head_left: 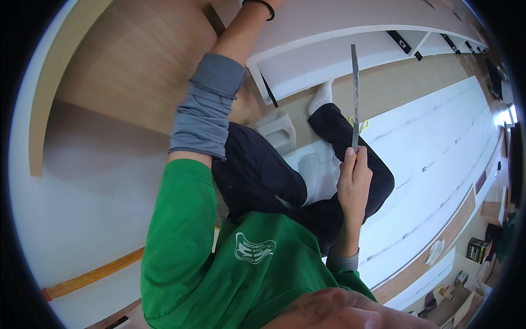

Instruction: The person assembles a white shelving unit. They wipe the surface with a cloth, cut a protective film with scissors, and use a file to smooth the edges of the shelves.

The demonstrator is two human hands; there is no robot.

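Note:
My right hand is closed round the lower end of a flat metal file, long, narrow and grey. It points away from me, held upright in the view over my bent right leg. Behind it show the yellow loops of what look like scissor handles. My left arm, in a grey sleeve cover, reaches far up past a wood-grain panel. Only a bit of my left hand, beyond a black wristband, shows at the top edge; its fingers are out of the picture.
A white cabinet frame with black metal fittings runs along the far side. A light plastic stool stands by my left leg. Film-covered white boards lie to my right. Beyond them are a box and a tape roll.

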